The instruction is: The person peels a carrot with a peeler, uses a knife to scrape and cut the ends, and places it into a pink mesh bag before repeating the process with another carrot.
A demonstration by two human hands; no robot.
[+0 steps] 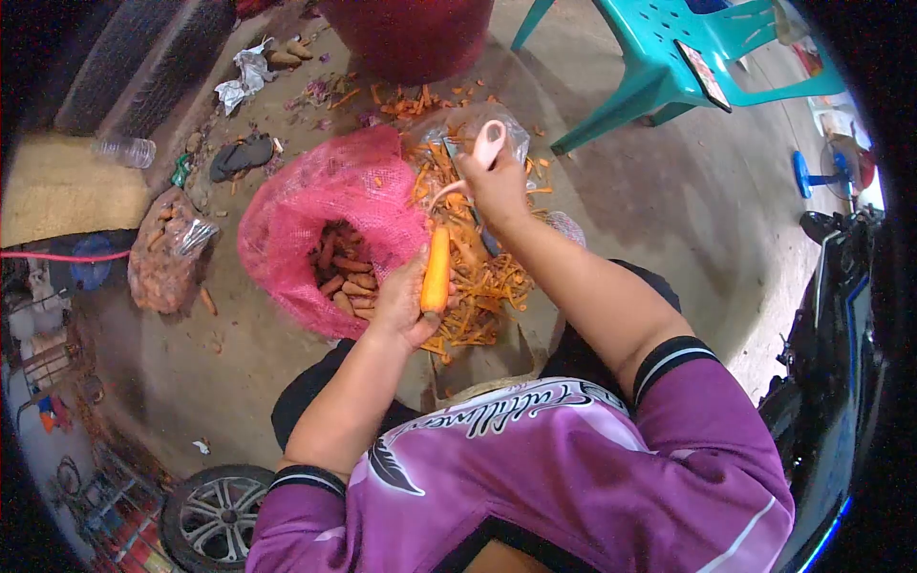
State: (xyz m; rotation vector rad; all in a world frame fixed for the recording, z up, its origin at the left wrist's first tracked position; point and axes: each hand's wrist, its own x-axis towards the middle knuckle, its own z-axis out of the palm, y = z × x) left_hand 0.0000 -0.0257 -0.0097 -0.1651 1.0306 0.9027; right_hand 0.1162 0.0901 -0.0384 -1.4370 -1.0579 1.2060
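My left hand (pixel 401 298) is closed around the lower part of an orange carrot (pixel 437 272), which points away from me and looks smooth and bright. Just beyond its far tip, my right hand (pixel 499 191) grips a pale pink peeler (pixel 489 139); the looped handle end sticks up past the fingers, and the curved head sits near the carrot's top. Orange peelings (pixel 482 304) are heaped on the floor below both hands. To the left, a pink mesh sack (pixel 315 186) lies open with several unpeeled carrots (pixel 351 277) inside.
A dark red tub (pixel 411 33) stands beyond the peelings. At the right are a teal plastic chair (pixel 635 57) with a phone on it and a motorcycle (pixel 831 325). A clear bag (pixel 170 250) of root vegetables, a sandal (pixel 241 158) and a wheel (pixel 215 520) are at the left.
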